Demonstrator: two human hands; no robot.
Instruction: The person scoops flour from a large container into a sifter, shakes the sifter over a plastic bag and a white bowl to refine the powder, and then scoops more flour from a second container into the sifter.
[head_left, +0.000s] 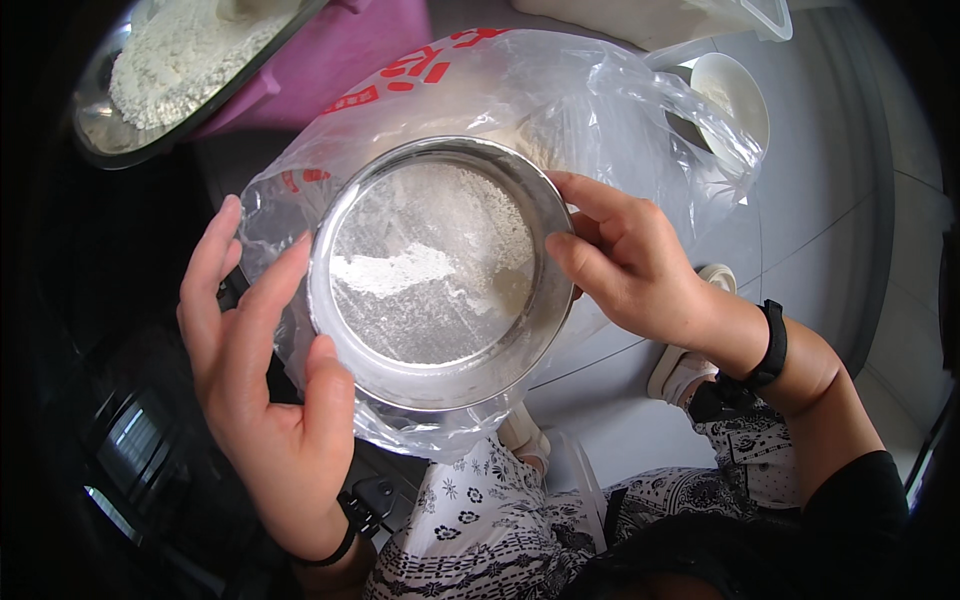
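A round metal flour sieve (450, 386) is held roughly level over an open clear plastic bag (525, 82) with red printing. Fine white flour (394, 268) lies in a streak across the mesh, with coarser grains along its right side. My right hand (630, 255) grips the sieve's right wall between thumb and fingers. At the left rim my left hand (262, 352) is spread, its index fingertip and thumb close to or touching the metal; actual contact is hard to tell. Pale powder shows dimly inside the bag behind the sieve.
A metal bowl (97, 142) heaped with flour (195, 67) rests by a pink plastic container (315, 67) at upper left. A white bowl (750, 112) sits right of the bag, below a whitish bin (637, 19). A glossy black surface (112, 300) borders the left.
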